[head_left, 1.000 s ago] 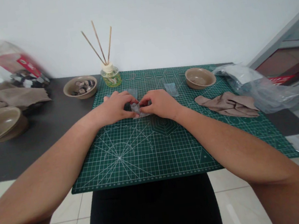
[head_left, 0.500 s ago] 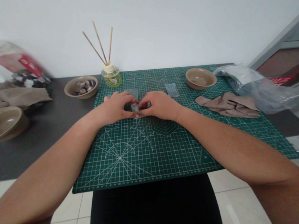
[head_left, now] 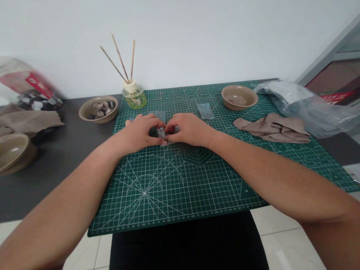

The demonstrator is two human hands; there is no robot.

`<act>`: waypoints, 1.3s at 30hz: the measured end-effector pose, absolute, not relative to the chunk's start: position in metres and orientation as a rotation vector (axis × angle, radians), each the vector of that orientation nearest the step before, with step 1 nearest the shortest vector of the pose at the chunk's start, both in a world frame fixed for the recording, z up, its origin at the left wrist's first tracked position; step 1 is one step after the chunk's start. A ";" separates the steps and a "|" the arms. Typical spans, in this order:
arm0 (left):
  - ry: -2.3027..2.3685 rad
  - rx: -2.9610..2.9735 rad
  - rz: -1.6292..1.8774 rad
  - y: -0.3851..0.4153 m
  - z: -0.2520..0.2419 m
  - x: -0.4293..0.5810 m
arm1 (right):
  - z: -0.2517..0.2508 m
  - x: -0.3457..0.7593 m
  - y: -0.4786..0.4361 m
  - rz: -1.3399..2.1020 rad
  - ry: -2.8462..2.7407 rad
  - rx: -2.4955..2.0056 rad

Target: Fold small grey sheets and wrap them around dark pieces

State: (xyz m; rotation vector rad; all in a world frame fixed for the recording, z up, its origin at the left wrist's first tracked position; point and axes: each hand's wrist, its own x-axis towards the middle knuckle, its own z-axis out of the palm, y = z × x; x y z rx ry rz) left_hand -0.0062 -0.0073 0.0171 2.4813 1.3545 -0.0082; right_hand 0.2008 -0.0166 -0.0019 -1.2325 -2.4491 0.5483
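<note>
My left hand (head_left: 140, 132) and my right hand (head_left: 188, 128) meet over the green cutting mat (head_left: 149, 209). Between their fingertips is a small clear plastic packet (head_left: 161, 133), pinched from both sides; what lies inside it is mostly hidden by my fingers. Just behind my left hand another small clear packet (head_left: 159, 114) lies partly covered. A third flat packet (head_left: 205, 111) rests on the mat behind my right hand.
Left stand a bowl of small round pieces (head_left: 98, 110), a reed diffuser (head_left: 133, 96), a larger bowl (head_left: 1, 154), a brown cloth (head_left: 17, 122) and a clear container (head_left: 4, 71). Right are another bowl (head_left: 239, 97), a crumpled cloth (head_left: 274, 128) and a plastic bag (head_left: 321, 109).
The whole view has shifted slightly as my head moved. Both hands keep nearly the same place on the packet, with the right fingertips moved a little against it.
</note>
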 end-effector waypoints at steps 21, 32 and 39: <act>1.378 2.453 -0.021 -0.011 0.021 -0.002 | -0.004 0.199 -0.017 0.508 -2.464 -1.216; 1.370 2.453 -0.016 -0.010 0.018 -0.002 | -0.003 0.206 -0.014 0.454 -2.413 -1.322; 1.375 2.448 -0.009 -0.011 0.020 -0.001 | -0.005 0.200 -0.013 0.481 -2.431 -1.251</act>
